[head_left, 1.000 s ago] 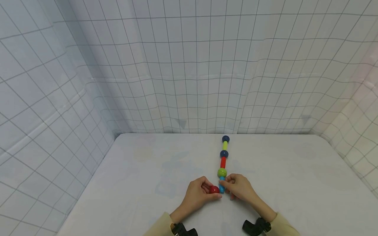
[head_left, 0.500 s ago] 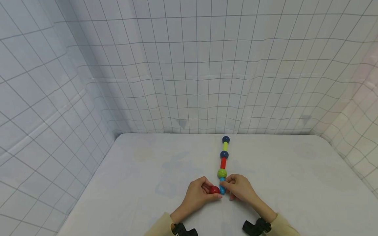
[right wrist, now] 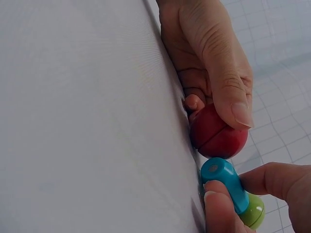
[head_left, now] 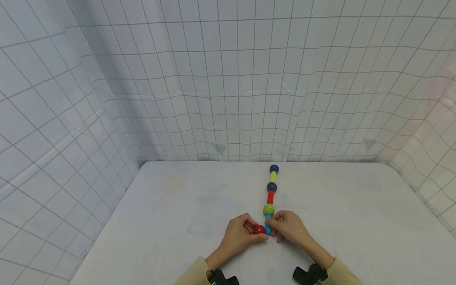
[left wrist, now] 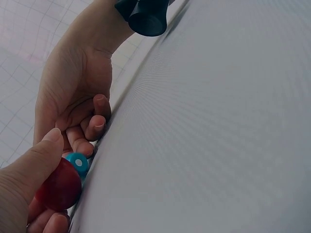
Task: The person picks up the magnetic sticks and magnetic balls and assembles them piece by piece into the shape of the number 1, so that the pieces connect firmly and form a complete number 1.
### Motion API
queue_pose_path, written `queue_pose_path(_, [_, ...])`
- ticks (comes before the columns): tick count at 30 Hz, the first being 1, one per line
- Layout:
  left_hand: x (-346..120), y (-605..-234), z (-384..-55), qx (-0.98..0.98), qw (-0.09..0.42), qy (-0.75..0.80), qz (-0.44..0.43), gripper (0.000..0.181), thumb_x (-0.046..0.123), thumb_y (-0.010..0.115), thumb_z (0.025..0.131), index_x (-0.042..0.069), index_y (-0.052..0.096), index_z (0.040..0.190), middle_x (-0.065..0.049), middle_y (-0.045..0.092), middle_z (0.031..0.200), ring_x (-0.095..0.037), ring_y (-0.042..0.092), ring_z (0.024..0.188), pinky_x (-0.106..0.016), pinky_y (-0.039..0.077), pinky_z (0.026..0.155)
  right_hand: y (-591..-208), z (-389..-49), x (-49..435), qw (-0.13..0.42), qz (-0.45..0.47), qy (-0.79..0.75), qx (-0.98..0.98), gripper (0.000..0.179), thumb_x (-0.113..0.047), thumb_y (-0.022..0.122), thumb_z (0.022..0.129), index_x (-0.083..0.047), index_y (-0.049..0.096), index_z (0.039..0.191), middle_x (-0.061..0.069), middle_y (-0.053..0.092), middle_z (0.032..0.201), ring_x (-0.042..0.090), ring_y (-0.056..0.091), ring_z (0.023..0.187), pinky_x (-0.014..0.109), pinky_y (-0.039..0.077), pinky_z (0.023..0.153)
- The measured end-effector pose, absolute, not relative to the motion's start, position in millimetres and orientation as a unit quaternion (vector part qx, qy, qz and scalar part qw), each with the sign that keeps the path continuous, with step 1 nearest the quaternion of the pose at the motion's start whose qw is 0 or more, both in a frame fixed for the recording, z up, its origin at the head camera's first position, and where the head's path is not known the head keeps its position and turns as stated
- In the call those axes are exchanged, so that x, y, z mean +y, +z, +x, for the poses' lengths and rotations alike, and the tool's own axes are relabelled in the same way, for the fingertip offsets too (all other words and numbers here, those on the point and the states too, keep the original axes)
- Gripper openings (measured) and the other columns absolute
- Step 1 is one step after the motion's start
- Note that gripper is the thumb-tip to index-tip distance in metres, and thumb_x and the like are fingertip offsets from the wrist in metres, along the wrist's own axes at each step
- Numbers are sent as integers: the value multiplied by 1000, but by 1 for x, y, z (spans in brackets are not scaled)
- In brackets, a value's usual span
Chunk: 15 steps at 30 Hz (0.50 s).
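A chain of coloured balls and short rods lies on the white table, running away from me. Its near end is a light-blue rod (head_left: 268,228), pinched between thumb and fingers of my right hand (head_left: 287,226). The rod's end face shows a pale round spot in both wrist views. Beyond it come a green ball (head_left: 268,209), a red rod (head_left: 270,197), a dark-blue ball (head_left: 272,187), a yellow-green rod (head_left: 273,177) and another dark-blue ball (head_left: 274,169). My left hand (head_left: 238,234) grips a red ball (right wrist: 218,132) right beside the blue rod's near end.
The white table (head_left: 171,221) stretches to both sides of the chain. Behind its far edge hangs a white curtain (head_left: 228,91) with a grid of dark lines, and similar sheets stand left and right. Black wrist cameras (head_left: 310,274) sit on both wrists.
The chain has shifted very slightly to the right and toward me. Both hands keep their grip and stay nearly in the same place.
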<state>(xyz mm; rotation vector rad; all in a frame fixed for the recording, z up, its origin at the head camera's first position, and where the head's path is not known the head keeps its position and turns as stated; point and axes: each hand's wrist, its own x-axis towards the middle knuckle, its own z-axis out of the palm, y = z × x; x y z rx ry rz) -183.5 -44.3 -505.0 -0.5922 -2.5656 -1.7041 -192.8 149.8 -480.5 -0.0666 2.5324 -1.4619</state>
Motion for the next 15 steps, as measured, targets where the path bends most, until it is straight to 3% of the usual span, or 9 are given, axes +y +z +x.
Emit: queue_pose_path(15, [-45,-503,-182,-808,-17,-555,-195,35,31,87,68,11,62,83,6,61,69,-4,56,58,-22,47,53,-475,-193,153,134,-25,-520,844,23,-25,64,88,-2,62,84,2,63,61,15,57,43,21,31,40])
